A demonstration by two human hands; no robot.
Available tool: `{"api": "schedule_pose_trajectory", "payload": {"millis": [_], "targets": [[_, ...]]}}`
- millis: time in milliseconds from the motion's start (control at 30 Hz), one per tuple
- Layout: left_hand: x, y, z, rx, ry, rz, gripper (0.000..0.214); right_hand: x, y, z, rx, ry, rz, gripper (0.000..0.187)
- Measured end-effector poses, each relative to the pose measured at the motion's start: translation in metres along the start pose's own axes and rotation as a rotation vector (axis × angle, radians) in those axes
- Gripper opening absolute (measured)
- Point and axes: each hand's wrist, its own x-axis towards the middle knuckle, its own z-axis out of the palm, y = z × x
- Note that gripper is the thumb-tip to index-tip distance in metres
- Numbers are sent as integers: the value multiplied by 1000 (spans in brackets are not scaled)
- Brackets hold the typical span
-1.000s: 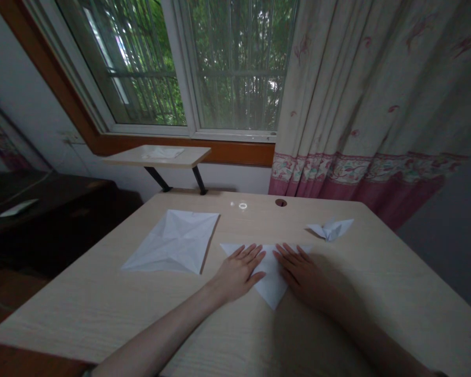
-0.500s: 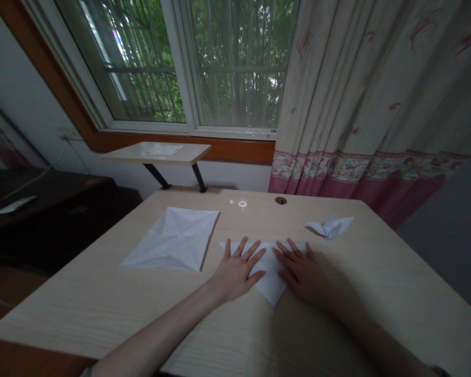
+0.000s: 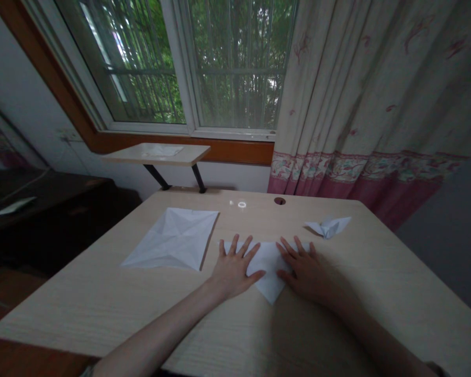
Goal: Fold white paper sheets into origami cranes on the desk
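Head view: head-worn, looking forward and down.
Desk (image 3: pixel 102 293): seen close, from above its near side.
Left hand (image 3: pixel 231 273), right hand (image 3: pixel 305 272): near, below centre.
Window (image 3: pixel 239 97): farther, ahead, top of frame.

Left hand (image 3: pixel 231 272) and right hand (image 3: pixel 308 275) make two. One folded triangle (image 3: pixel 270 288), one creased sheet (image 3: pixel 176 238) and one winged figure (image 3: pixel 328 228), all paper, make three on the one bench (image 3: pixel 102 314). It has one round hole (image 3: pixel 280 201). One raised shelf (image 3: pixel 123 154) has two black supports (image 3: pixel 157 177); its paper (image 3: pixel 163 151) is too indistinct to count. Window panes (image 3: pixel 239 73) number two.
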Motion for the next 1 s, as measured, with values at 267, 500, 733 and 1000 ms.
{"api": "schedule_pose_trajectory", "payload": {"millis": [267,500,733,1000], "targets": [[2,0,7,72,58,-118,66,1,2,2,-53,-37,81,76],[2,-5,13,62,62,-128,75,-1,12,11,-41,24,0,78],[3,-8,21,92,99,-274,81,2,19,11,2,69,-115,76],[5,-16,22,85,132,-140,74,2,17,4,26,-14,-94,83]]}}
